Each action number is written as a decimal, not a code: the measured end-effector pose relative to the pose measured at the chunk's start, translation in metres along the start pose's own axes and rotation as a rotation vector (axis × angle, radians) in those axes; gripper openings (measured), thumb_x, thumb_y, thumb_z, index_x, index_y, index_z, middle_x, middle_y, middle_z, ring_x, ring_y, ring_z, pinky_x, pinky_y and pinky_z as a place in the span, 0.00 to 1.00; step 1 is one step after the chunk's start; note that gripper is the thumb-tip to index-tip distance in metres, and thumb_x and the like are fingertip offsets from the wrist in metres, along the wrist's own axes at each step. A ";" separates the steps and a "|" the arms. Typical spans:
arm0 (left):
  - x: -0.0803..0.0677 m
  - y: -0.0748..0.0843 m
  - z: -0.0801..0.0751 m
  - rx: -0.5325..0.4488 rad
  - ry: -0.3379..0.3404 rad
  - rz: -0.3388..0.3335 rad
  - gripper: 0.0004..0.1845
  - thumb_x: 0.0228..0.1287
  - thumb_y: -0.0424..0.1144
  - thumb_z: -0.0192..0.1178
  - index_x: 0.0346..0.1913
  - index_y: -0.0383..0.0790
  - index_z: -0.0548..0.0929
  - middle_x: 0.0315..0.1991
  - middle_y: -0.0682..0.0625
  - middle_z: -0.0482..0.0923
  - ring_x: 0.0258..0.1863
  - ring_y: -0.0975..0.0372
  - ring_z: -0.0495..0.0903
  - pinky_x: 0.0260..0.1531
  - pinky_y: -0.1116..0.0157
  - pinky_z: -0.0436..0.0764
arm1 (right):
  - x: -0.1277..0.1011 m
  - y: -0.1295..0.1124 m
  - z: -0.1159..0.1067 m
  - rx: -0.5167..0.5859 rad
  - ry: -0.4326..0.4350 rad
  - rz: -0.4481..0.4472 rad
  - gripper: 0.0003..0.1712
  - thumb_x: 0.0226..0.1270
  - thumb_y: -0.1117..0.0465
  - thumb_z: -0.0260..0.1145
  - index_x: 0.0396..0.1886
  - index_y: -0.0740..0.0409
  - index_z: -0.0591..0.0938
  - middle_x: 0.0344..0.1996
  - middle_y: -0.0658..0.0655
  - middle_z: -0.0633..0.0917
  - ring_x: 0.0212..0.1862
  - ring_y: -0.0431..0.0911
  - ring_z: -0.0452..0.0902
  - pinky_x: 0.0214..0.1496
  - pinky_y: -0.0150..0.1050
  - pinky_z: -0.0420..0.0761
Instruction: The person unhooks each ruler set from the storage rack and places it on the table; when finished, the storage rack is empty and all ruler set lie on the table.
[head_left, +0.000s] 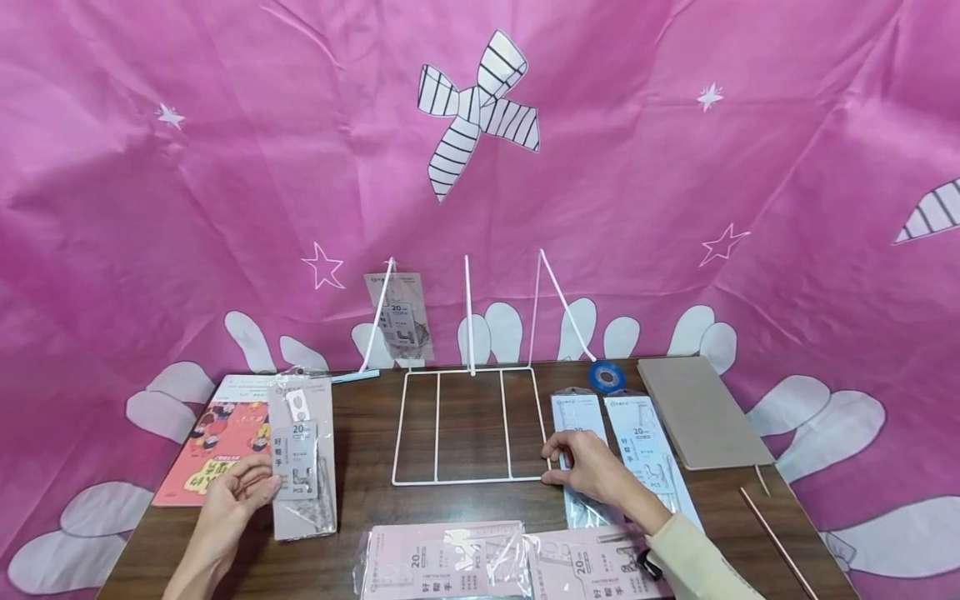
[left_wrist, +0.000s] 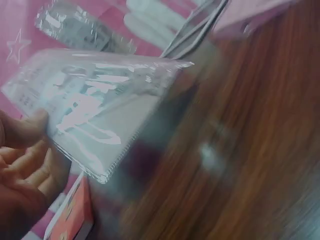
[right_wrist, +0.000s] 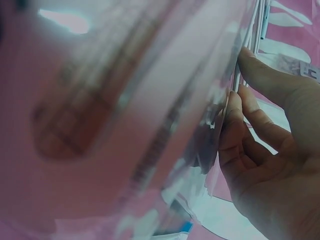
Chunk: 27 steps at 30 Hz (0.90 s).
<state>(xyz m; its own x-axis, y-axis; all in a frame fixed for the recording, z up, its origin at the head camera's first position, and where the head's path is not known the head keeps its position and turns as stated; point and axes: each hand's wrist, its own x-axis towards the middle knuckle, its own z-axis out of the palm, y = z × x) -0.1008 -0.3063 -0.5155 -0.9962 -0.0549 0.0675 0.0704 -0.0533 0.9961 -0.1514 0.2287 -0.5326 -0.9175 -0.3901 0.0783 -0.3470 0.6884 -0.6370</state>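
At the left, the left hand pinches the edge of a grey ruler set in a clear plastic sleeve. In the left wrist view that ruler set is tilted, its sleeve shiny with glare. A white wire rack stands mid-table with three tall prongs. The right hand pinches the rack's wire near its front right corner. A similar grey ruler set hangs from the rack's left prong. In the right wrist view, thumb and fingers meet at the white wire; a blurred pink package fills the left.
Two blue ruler sets lie partly under the right arm. Two pink ruler sets lie along the front. Blue tape and a grey-brown notebook are back right, a thin copper-coloured rod front right. A red book lies left.
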 end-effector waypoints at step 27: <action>0.027 -0.009 -0.015 0.681 0.151 0.036 0.24 0.59 0.20 0.69 0.60 0.27 0.80 0.40 0.42 0.86 0.31 0.75 0.78 0.31 0.77 0.78 | 0.002 0.000 0.001 -0.002 0.004 0.029 0.15 0.52 0.58 0.86 0.33 0.51 0.87 0.26 0.42 0.83 0.24 0.33 0.68 0.27 0.30 0.72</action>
<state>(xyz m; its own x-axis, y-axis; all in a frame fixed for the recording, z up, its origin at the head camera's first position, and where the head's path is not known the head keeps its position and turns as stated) -0.1275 -0.3226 -0.5233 -0.9724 -0.1851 0.1419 0.0069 0.5855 0.8107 -0.1528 0.2272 -0.5333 -0.9280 -0.3674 0.0623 -0.3202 0.7006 -0.6377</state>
